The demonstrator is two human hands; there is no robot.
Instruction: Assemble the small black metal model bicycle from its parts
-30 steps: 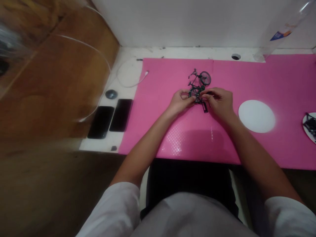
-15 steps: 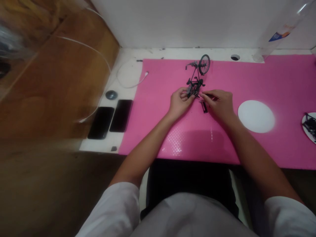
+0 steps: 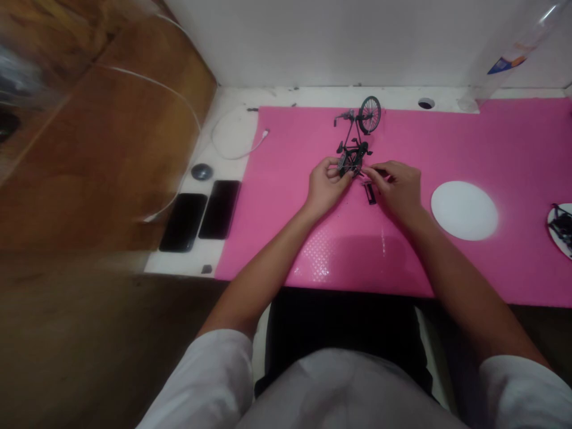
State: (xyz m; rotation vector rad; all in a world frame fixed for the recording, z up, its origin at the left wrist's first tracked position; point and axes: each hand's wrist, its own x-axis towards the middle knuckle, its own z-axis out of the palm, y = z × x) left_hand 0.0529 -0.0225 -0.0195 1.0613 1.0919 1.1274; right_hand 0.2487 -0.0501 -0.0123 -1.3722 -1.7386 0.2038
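A small black model bicycle [image 3: 354,134] lies on its side on the pink mat [image 3: 286,137], its spoked front wheel pointing to the far edge. My left hand [image 3: 326,183] is closed on its rear part, thumb and fingers on either side. At the right of that rear end, my right hand [image 3: 395,185] is pinched, its fingertips close to the frame. Whatever sits in this pinch is too small to make out. Just below the right fingertips lies a small black rectangular part [image 3: 370,193] on the mat.
Two dark phones [image 3: 218,210] and a round dark object [image 3: 202,172] lie on the left, near a white cable [image 3: 232,158]. A white disc [image 3: 465,210] is right of my right hand. Beyond it, a white plate [image 3: 554,238] holds black parts. A clear bottle [image 3: 509,65] stands back right.
The bicycle has shifted very slightly, its front wheel tilting a little toward the far edge. Both hands stay at its rear end, almost unmoved.
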